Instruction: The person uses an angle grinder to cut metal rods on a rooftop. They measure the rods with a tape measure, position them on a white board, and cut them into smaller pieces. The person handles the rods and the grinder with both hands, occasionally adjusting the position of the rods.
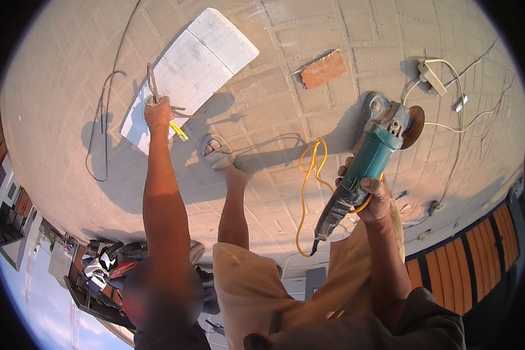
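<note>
My left hand (158, 115) is closed around a bent metal rod (151, 79), held over a pale white slab (201, 55). The rod's other bent end sticks out to the right of my fingers. A small yellow object (179, 131) shows beside that wrist; its kind and whether I hold it I cannot tell. My right hand (375, 199) grips a teal and black angle grinder (372, 154) by its body. The grinder's brown disc (413, 127) points up and to the right. A yellow cord (303, 210) loops beside its black rear handle.
A broken red brick piece (324, 69) lies on the paved ground (262, 116). At upper right sits a white power strip (431, 77) with trailing cables. A long thin rod (106, 105) lies at left. My sandalled foot (218, 151) stands near the slab; a motorcycle (108, 265) is at lower left.
</note>
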`<move>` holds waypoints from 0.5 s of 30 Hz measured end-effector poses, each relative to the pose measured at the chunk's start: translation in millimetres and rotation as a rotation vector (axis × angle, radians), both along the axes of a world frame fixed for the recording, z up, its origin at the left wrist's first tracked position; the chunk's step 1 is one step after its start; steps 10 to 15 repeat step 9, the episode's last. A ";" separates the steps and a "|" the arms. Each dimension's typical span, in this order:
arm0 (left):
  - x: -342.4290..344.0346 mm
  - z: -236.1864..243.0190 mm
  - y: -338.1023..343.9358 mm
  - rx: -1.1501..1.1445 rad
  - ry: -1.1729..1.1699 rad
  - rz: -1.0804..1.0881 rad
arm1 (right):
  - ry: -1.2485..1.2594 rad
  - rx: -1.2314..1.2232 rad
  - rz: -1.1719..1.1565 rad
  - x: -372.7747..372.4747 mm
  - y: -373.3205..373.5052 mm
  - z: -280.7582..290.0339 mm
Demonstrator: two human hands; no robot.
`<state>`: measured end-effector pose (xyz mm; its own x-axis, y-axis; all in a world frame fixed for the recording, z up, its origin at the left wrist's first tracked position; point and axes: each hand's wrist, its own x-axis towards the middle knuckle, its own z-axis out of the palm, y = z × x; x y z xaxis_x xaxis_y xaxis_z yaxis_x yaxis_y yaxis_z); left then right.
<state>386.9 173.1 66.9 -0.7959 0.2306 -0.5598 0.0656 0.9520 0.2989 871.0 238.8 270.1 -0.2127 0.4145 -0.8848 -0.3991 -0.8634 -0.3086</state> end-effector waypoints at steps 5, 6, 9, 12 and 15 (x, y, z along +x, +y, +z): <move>19.7 84.8 -41.6 0.156 0.012 -0.070 | 0.152 -0.014 -0.130 13.8 2.6 4.5; 20.0 107.2 -57.5 0.199 -0.007 -0.082 | 0.190 -0.018 -0.178 15.5 3.2 8.1; -0.2 170.4 -80.6 0.214 0.198 -0.416 | 0.278 0.020 -0.254 27.3 7.0 26.6; -0.2 170.4 -80.6 0.214 0.198 -0.416 | 0.278 0.020 -0.254 27.3 7.0 26.6; -0.2 170.4 -80.6 0.214 0.198 -0.416 | 0.278 0.020 -0.254 27.3 7.0 26.6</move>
